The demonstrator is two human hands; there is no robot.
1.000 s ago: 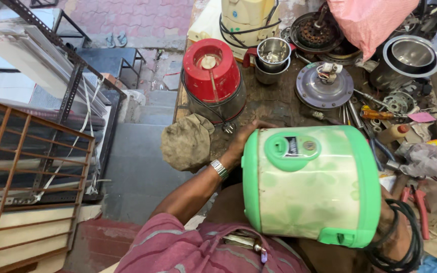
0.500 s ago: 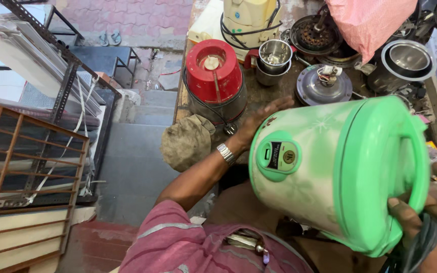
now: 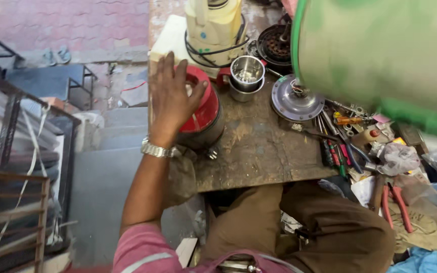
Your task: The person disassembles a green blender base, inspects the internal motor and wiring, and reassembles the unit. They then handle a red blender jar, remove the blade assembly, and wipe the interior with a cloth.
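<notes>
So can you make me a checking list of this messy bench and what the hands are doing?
Surface: worn, stained wooden bench, crowded along its far and right edges.
Job's things: red-lidded appliance at the bench's left; large green cooker body raised at the right, blurred.
Clutter: steel cups, round metal plate, screwdrivers and pliers, red-handled cutters, crumpled plastic.
Hands: left hand flat on the red lid, wristwatch on; right hand not seen.
Cables: black cord wrapped round a cream appliance.
Surroundings: metal railing, steps, brick paving with sandals.
</notes>
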